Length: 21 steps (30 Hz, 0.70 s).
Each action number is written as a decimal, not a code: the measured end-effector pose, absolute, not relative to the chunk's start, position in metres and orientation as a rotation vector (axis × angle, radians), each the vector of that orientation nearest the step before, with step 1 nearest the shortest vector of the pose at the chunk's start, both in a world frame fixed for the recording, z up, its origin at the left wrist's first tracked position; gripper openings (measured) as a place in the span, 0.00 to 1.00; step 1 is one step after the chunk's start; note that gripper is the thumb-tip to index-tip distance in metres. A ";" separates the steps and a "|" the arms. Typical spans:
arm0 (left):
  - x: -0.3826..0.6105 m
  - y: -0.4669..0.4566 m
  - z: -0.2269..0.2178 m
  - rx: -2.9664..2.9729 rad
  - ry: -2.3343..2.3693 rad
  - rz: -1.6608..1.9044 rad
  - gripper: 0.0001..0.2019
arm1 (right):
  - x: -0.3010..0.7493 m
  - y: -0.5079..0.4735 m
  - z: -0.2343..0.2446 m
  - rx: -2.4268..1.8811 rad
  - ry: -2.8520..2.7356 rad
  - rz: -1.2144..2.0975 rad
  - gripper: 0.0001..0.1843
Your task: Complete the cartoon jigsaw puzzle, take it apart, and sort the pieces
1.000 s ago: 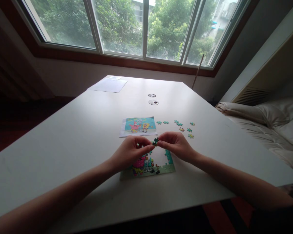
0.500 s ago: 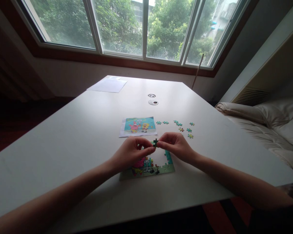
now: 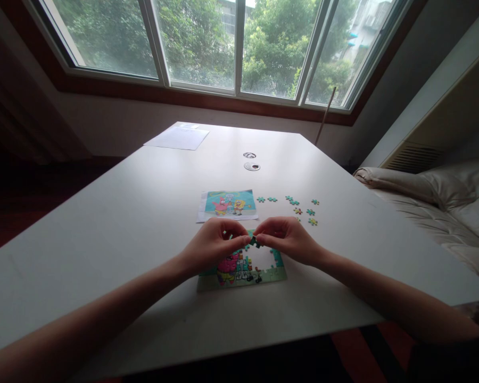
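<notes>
Holding piece [image 3: 256,242] | tilted | puzzle [image 3: 270,276] | long axis left to right

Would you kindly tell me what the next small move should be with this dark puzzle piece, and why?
I would probably lower the puzzle piece to test it along the edge of the white gap: it sits between the fingertips of the left hand and right hand, above the partly assembled puzzle.
</notes>
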<state>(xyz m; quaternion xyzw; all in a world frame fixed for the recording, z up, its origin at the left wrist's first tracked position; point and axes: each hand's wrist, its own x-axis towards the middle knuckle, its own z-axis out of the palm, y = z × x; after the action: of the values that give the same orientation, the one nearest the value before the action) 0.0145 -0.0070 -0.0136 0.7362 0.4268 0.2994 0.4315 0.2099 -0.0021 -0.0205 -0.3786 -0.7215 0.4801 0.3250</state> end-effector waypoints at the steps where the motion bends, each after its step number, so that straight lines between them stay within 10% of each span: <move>1: 0.014 -0.006 -0.013 1.821 1.073 0.758 0.11 | 0.211 -0.001 -0.021 -0.999 -1.899 1.214 0.13; 21: 0.006 -0.015 -0.012 2.204 1.101 0.606 0.11 | 0.227 0.011 -0.017 -1.014 -2.070 1.075 0.12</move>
<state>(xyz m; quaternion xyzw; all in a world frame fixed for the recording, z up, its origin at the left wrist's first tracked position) 0.0062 -0.0151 -0.0118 0.8294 0.4142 0.2279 0.2976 0.2270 0.0113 -0.0172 -0.3810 -0.7778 0.4040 0.2945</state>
